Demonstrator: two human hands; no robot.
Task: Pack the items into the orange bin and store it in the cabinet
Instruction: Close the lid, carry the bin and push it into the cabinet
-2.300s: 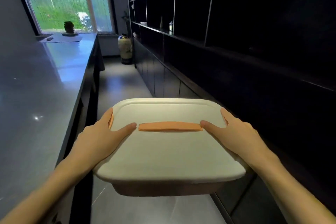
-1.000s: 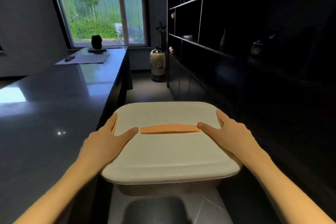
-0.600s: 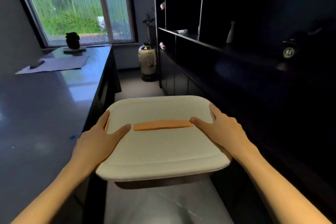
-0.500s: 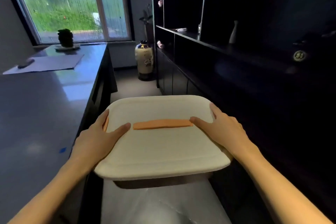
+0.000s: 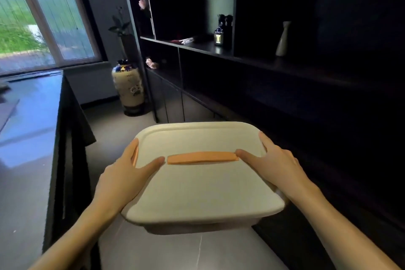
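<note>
I carry the bin (image 5: 197, 190) in mid-air between both hands; a cream lid with an orange handle strip (image 5: 202, 158) covers it, so its contents are hidden. My left hand (image 5: 125, 176) grips the bin's left side, thumb lying on the lid, fingers wrapped under the edge. My right hand (image 5: 277, 163) grips the right side the same way. The dark cabinet (image 5: 285, 85) with open shelves runs along the right, just beyond the bin.
A dark glossy counter (image 5: 28, 129) runs along the left. A patterned floor vase (image 5: 129, 86) stands at the aisle's far end under the window. On the shelf are a small lantern (image 5: 218, 38) and a white bottle (image 5: 282, 38). Grey floor lies below the bin.
My view has swung right toward the cabinet shelves, and the window and counter slid left. Both hands keep the same hold on the bin.
</note>
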